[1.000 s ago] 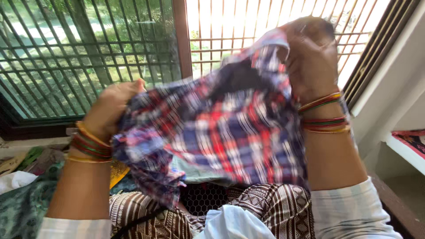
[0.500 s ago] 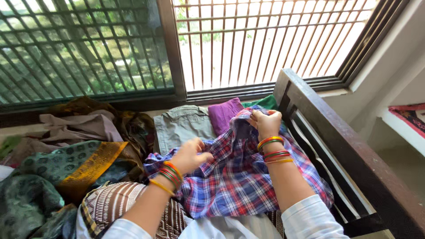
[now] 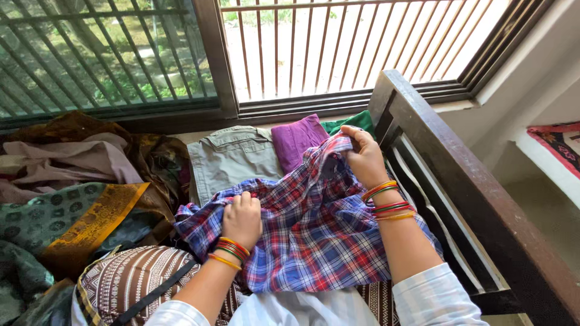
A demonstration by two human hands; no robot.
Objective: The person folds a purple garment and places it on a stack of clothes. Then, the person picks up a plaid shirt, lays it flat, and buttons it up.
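A red, white and blue plaid shirt (image 3: 320,241) lies spread over my lap. My left hand (image 3: 241,218) is closed on a fold of its cloth near the left edge. At the far top of the shirt my right hand (image 3: 364,156) pinches the collar end and lifts it a little. Both wrists carry coloured bangles. Just beyond the shirt lie a folded grey-green garment (image 3: 232,158), a folded purple cloth (image 3: 297,137) and a bit of green cloth (image 3: 356,121).
A heap of brown, beige and green patterned cloths (image 3: 78,187) covers the left side. A dark wooden bed rail (image 3: 459,181) runs along the right. A barred window (image 3: 278,54) stands straight ahead. A white ledge with a patterned cloth (image 3: 559,145) is at far right.
The shirt was held up in front of the window a second ago; it has come down onto my lap. My left hand has moved onto the cloth and closed on it.
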